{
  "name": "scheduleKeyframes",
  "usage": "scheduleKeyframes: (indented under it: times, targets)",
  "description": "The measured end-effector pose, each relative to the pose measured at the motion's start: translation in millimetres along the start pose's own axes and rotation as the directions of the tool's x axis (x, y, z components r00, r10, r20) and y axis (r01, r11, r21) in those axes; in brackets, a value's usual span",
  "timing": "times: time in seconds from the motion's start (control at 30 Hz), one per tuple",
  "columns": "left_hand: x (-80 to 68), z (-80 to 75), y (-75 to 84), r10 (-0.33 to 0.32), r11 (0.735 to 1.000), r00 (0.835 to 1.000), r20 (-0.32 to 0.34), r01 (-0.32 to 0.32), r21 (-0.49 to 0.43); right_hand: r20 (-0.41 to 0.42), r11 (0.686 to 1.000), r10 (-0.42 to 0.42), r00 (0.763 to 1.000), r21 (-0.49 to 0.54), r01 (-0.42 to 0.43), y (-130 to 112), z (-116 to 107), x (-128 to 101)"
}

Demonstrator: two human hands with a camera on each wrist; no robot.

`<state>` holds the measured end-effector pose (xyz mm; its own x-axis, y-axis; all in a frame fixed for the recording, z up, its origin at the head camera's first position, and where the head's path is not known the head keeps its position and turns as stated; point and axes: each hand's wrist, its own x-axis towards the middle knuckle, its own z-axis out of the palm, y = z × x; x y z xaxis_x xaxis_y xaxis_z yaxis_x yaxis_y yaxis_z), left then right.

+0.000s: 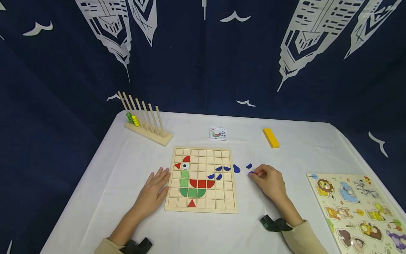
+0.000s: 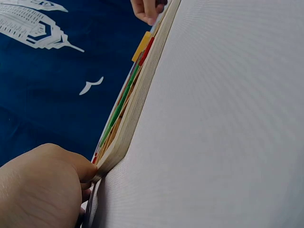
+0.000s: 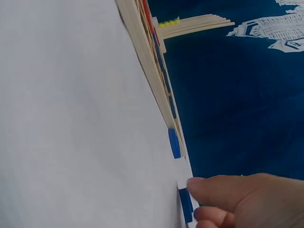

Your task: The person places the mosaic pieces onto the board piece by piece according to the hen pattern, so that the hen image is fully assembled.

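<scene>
A wooden grid board (image 1: 202, 209) lies on the white table, bearing red, green and blue flat pieces and a round eye piece (image 1: 185, 165). My left hand (image 1: 153, 194) rests on the table with fingers extended, touching the board's left edge. To the right of the board, my right hand (image 1: 270, 181) pinches a blue half-round piece (image 1: 251, 172) between thumb and fingers, at table level. A loose blue piece (image 1: 248, 165) lies just beyond those fingertips. More blue pieces (image 1: 236, 170) lie by the board's right edge. Several blue ones sit on the board's right half.
A small picture card (image 1: 218, 133) lies behind the board. At the back left stands a wooden peg rack (image 1: 149, 134) with green and yellow beads. A yellow block (image 1: 271, 138) lies at the back right, and an animal puzzle board (image 1: 352, 215) at the right.
</scene>
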<state>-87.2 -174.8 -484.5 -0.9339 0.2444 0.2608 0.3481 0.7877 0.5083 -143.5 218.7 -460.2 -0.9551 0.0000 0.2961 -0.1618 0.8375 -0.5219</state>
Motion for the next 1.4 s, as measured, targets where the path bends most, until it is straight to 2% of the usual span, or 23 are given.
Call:
scheduleKeyframes:
  times: [0.13, 0.73, 1.0, 1.4]
  targets:
    - [0.1, 0.1, 0.3, 0.002, 1.0, 1.0, 0.002, -0.002, 0.002, 0.026, 1.0, 0.002, 1.0, -0.01, -0.002, 2, 4, -2]
    - [0.7, -1.7, 1.9, 0.002, 1.0, 1.0, 0.005, -0.002, 0.001, -0.026, 0.997, -0.019, 0.999, -0.07, 0.017, 1, 12, 1]
    - [0.2, -2.8, 2.4, 0.006, 1.0, 1.0, 0.006, -0.006, 0.002, -0.031, 0.996, 0.011, 0.999, -0.089, -0.014, 1, 12, 1]
    - [-0.2, -2.6, 2.7, 0.016, 1.0, 1.0, -0.007, -0.016, -0.003, -0.065, 0.997, 0.047, 0.997, -0.062, -0.051, 3, 9, 1]
